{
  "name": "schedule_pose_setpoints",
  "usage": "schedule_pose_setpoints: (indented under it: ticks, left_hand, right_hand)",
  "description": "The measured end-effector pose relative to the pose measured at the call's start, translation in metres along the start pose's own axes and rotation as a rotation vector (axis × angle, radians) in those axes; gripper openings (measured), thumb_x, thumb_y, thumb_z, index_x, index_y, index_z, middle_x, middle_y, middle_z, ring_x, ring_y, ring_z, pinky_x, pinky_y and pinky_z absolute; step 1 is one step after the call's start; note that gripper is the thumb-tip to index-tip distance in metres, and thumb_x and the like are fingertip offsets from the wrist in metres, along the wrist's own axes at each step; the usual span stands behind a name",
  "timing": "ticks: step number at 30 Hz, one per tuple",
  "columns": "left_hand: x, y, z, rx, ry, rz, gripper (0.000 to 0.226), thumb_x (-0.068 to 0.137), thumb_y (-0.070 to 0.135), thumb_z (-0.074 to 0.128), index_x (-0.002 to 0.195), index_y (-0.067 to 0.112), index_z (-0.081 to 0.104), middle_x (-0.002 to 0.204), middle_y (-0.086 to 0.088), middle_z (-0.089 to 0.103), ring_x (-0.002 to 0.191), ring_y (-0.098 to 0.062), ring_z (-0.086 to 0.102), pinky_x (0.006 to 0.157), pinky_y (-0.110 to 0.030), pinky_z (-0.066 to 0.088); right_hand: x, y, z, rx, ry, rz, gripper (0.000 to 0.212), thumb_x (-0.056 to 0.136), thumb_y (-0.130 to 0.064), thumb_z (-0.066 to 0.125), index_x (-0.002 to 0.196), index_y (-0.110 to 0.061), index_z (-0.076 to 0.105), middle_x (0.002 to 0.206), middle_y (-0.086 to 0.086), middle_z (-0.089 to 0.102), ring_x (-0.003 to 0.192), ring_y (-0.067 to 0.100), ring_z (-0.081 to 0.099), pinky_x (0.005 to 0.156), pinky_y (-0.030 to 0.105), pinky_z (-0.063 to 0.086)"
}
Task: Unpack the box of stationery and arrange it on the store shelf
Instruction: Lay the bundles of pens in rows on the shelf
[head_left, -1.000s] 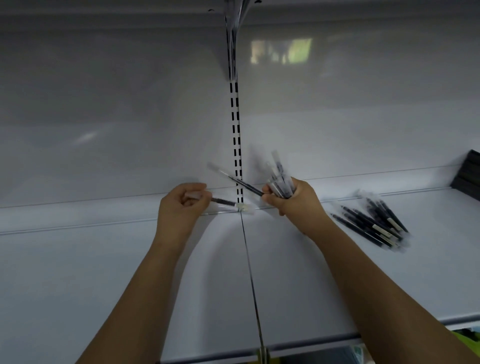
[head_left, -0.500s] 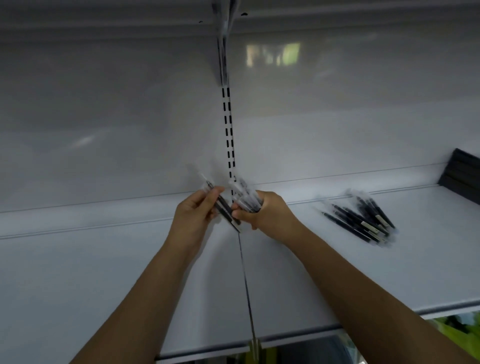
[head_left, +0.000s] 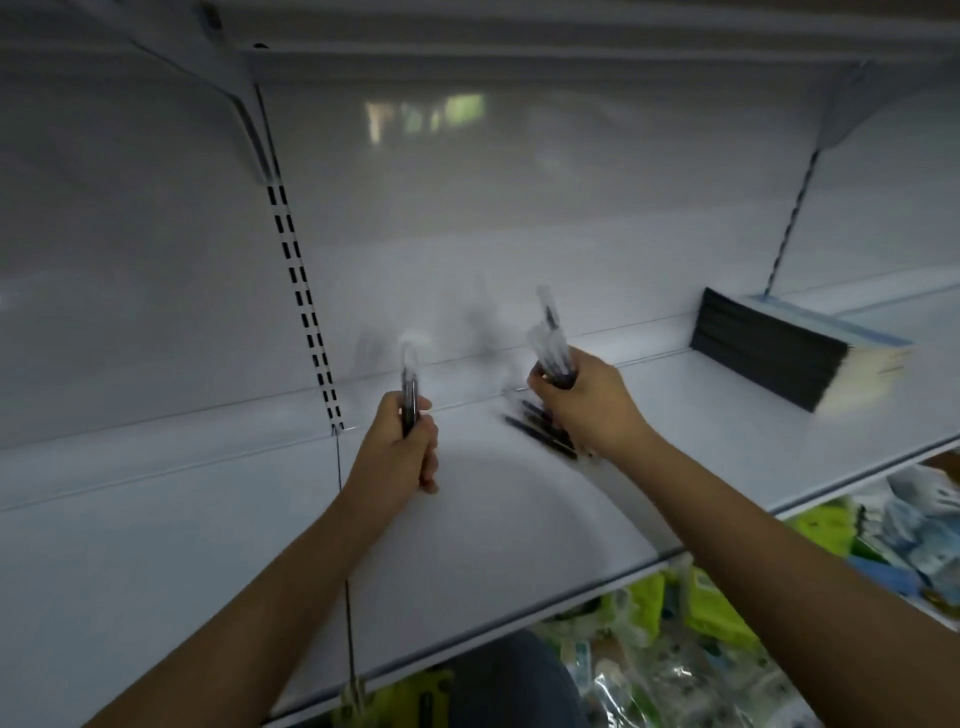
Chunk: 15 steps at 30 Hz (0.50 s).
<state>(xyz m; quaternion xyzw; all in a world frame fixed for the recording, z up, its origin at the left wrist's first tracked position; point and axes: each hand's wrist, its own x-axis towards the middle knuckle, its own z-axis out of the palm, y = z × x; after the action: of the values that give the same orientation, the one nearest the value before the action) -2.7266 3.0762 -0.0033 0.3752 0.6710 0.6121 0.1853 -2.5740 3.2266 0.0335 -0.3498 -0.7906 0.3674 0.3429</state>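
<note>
Left hand grips one pen, right hand a bundle, both upright above the shelf, likely for sorting.

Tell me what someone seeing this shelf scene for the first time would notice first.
Two bare hands raised over a white shelf, each gripping pens: the left hand holds a couple upright, the right hand a thicker bunch. Under the right hand more dark pens lie on the shelf, and a stack of dark-spined notebooks sits at the far right.
</note>
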Motion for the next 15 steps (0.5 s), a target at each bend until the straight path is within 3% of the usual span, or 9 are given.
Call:
schedule_pose_setpoints:
  ticks: [2, 4, 8, 11, 15]
  left_hand:
    - [0.008, 0.003, 0.003, -0.015, 0.096, -0.088, 0.013, 0.1, 0.005, 0.043, 0.105, 0.016, 0.048, 0.069, -0.005, 0.049, 0.047, -0.013, 0.044, 0.038, -0.023, 0.04]
    - [0.011, 0.0, 0.009, -0.021, 0.166, -0.192, 0.013, 0.099, 0.006, 0.043, 0.105, 0.015, 0.049, 0.072, -0.008, 0.049, 0.05, -0.016, 0.042, 0.036, -0.021, 0.036]
    - [0.006, -0.014, 0.012, -0.026, 0.183, -0.199, 0.016, 0.098, 0.007, 0.045, 0.106, 0.017, 0.054, 0.072, -0.011, 0.049, 0.047, -0.014, 0.041, 0.038, -0.022, 0.033]
    - [0.003, -0.015, 0.011, -0.042, 0.196, -0.187, 0.02, 0.097, 0.007, 0.045, 0.111, 0.016, 0.056, 0.07, -0.007, 0.049, 0.045, -0.011, 0.041, 0.038, -0.021, 0.033]
    - [0.0, -0.009, 0.008, -0.045, 0.26, -0.229, 0.019, 0.098, 0.007, 0.045, 0.114, 0.012, 0.054, 0.079, -0.011, 0.055, 0.054, -0.013, 0.05, 0.04, -0.019, 0.041]
  right_hand:
    - [0.028, 0.013, -0.021, -0.416, 0.045, 0.045, 0.022, 0.088, -0.036, 0.062, 0.083, -0.017, 0.053, 0.084, 0.004, 0.06, 0.076, 0.022, 0.057, 0.066, 0.029, 0.045]
    - [0.046, 0.03, -0.029, -0.591, -0.042, 0.183, 0.041, 0.083, -0.05, 0.068, 0.086, -0.012, 0.052, 0.085, 0.006, 0.058, 0.079, 0.024, 0.056, 0.067, 0.03, 0.045]
    - [0.054, 0.052, -0.018, -0.641, -0.191, 0.214, 0.061, 0.071, -0.07, 0.069, 0.067, -0.013, 0.047, 0.067, 0.003, 0.054, 0.075, 0.023, 0.061, 0.064, 0.03, 0.046]
    - [0.048, 0.044, -0.008, -0.711, -0.222, 0.207, 0.074, 0.065, -0.089, 0.051, 0.067, -0.015, 0.05, 0.082, 0.008, 0.058, 0.074, 0.02, 0.06, 0.067, 0.031, 0.05]
    - [0.026, 0.022, 0.014, -0.807, -0.233, 0.164, 0.08, 0.072, -0.09, 0.038, 0.087, -0.013, 0.054, 0.104, 0.007, 0.056, 0.082, 0.021, 0.056, 0.069, 0.03, 0.043]
